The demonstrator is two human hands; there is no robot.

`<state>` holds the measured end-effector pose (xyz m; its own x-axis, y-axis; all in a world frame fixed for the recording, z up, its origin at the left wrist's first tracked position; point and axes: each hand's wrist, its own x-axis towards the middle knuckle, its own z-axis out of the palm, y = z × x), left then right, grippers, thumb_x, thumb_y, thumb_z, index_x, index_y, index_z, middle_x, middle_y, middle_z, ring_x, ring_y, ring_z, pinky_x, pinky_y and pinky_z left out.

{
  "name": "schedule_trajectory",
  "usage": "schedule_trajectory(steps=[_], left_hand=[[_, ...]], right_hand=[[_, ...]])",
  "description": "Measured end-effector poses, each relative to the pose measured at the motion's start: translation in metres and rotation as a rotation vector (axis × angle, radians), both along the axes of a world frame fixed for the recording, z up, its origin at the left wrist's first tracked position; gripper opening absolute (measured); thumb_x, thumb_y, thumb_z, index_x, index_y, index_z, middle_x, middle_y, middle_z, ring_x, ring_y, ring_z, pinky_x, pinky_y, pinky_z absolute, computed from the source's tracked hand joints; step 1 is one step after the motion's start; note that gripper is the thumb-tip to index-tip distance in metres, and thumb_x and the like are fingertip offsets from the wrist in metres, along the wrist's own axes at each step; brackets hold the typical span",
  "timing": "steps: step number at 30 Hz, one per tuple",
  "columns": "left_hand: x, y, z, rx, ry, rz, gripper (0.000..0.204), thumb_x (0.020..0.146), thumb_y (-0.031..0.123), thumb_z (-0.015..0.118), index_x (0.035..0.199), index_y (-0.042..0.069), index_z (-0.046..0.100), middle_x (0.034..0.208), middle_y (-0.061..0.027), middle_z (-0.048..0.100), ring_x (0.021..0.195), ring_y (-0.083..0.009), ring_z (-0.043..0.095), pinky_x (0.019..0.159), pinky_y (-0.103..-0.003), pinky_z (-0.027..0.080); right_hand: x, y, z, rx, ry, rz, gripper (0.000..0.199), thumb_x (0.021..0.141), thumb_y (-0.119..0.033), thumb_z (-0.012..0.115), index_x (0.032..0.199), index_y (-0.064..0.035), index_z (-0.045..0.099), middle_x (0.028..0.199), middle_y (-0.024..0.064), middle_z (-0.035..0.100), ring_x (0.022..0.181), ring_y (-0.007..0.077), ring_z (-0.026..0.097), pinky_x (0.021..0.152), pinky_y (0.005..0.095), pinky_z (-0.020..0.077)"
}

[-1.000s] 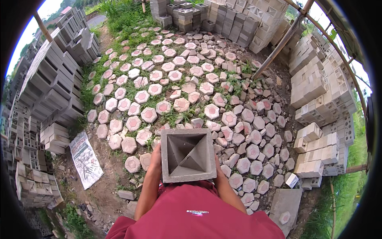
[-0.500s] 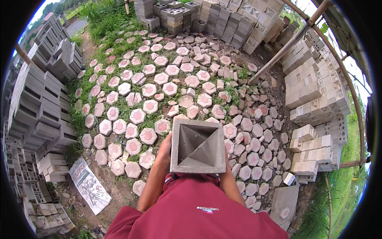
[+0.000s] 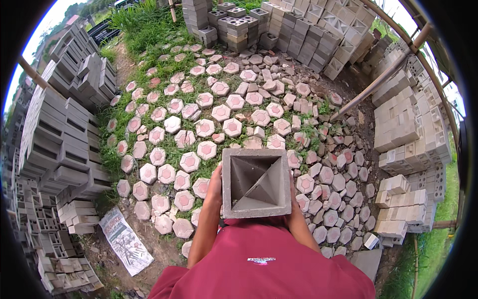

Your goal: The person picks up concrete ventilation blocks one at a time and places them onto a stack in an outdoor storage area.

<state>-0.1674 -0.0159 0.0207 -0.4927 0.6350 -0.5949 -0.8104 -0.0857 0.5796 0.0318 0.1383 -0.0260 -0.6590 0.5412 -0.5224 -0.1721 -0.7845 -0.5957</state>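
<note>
A grey concrete vent block (image 3: 256, 185), a square frame with slanted inner faces and a diagonal rib, is held up close in front of my maroon shirt. My left hand (image 3: 214, 187) presses against its left side, fingers mostly hidden behind the block. On the opposite side, my right hand (image 3: 295, 202) grips the block, and only a part of that hand shows. Both forearms come up from below, on either side of my body. Beyond the block, hexagonal paving stones (image 3: 205, 128) with reddish centres lie spread over grass and soil.
Hollow blocks (image 3: 69, 144) are stacked high on the left, with more block stacks (image 3: 403, 119) on the right and grey blocks (image 3: 234, 30) at the back. A bamboo pole (image 3: 373, 87) slants at the right. A printed white sack (image 3: 125, 241) lies at lower left.
The surroundings have shifted rightward in the picture, and a dark vehicle now shows at the far upper left. The block remains between both hands, slightly farther right in the picture.
</note>
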Motion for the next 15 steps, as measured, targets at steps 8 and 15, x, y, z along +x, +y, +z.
schedule_trajectory(steps=[8,15], left_hand=[[-0.129,0.099,0.021,0.005,0.216,0.103,0.047,0.098,0.037,0.033,0.12,0.001,0.055,0.11,-0.0095,0.062,0.097,-0.0189,0.058,0.09,-0.033,0.044],[-0.224,0.202,0.07,0.262,0.278,0.024,0.04,0.098,0.031,0.039,0.121,0.002,0.054,0.11,-0.0092,0.063,0.095,-0.0165,0.061,0.082,-0.032,0.05]], right_hand=[[-0.153,0.121,0.017,0.044,0.071,0.243,0.091,0.084,-0.076,0.03,0.138,-0.004,0.04,0.129,0.0156,0.051,0.113,0.0284,0.053,0.096,0.0391,0.0445],[-0.256,0.227,0.048,0.052,0.127,0.233,0.091,0.084,-0.077,0.028,0.14,-0.0052,0.036,0.131,0.0156,0.048,0.117,0.0281,0.05,0.099,0.0384,0.0413]])
